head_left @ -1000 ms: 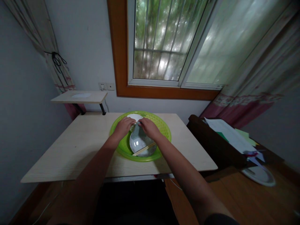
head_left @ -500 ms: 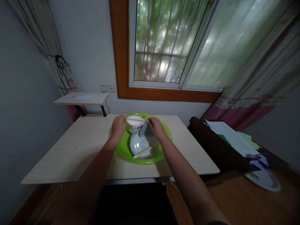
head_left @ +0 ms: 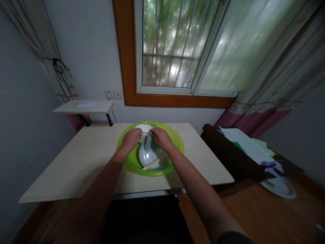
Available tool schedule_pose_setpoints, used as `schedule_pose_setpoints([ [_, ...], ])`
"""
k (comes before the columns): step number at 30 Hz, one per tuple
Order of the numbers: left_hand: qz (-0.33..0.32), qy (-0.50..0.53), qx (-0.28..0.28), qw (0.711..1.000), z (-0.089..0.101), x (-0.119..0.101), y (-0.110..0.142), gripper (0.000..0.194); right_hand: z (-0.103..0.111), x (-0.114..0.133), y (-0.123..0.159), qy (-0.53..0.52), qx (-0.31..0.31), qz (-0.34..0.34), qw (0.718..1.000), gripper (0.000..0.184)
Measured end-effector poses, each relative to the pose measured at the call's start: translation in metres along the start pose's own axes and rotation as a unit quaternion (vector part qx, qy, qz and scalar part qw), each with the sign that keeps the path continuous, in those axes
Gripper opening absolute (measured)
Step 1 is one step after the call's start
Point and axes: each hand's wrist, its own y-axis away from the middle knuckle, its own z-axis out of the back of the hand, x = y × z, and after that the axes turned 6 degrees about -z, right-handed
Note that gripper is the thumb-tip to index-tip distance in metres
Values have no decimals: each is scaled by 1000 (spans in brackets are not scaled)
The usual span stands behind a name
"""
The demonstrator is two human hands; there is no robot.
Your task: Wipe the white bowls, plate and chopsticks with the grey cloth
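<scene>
My left hand (head_left: 132,138) is closed on one end of a pair of chopsticks (head_left: 145,133), held level above a green plastic basin (head_left: 157,173). Pinched in my right hand (head_left: 161,138) is a grey cloth (head_left: 149,143), pressed around the same chopsticks close to my left fingers. The cloth hangs down over a wide grey-white dish (head_left: 145,158). Across that dish lies another pair of chopsticks (head_left: 155,162). A white bowl (head_left: 142,127) stands at the back of the basin, partly hidden behind my hands.
The basin rests on a pale wooden table (head_left: 78,162). A small raised shelf (head_left: 99,107) with paper on it stands at the back left. To the right, a dark brown piece of furniture (head_left: 225,156) holds papers (head_left: 246,144). A barred window (head_left: 175,44) is ahead.
My right hand and the cloth have moved left along the chopsticks, so the two hands are closer together. The view has shifted slightly.
</scene>
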Motion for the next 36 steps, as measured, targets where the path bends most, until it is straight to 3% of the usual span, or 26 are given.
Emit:
schedule_pose_setpoints([
  [5,51,-51,-134,988,7,9,1,25,9,-23,1,25,-67,-106,992,20],
  [8,70,-60,-161,983,7,13,2,25,10,-31,3,39,-81,-143,986,21],
  [14,51,-52,-144,987,5,17,0,25,9,-27,3,66,-72,-118,988,21],
  [20,-35,-32,-51,998,1,6,-1,23,2,-5,2,75,5,-20,997,21],
  [23,-53,-7,-31,998,1,0,-1,23,-2,1,2,42,27,11,999,22],
  [30,-53,34,-78,995,8,1,-1,24,0,-15,2,-51,-22,-30,998,22],
  [36,-46,45,-84,994,9,0,1,17,-1,-20,3,-92,-2,-24,995,20],
])
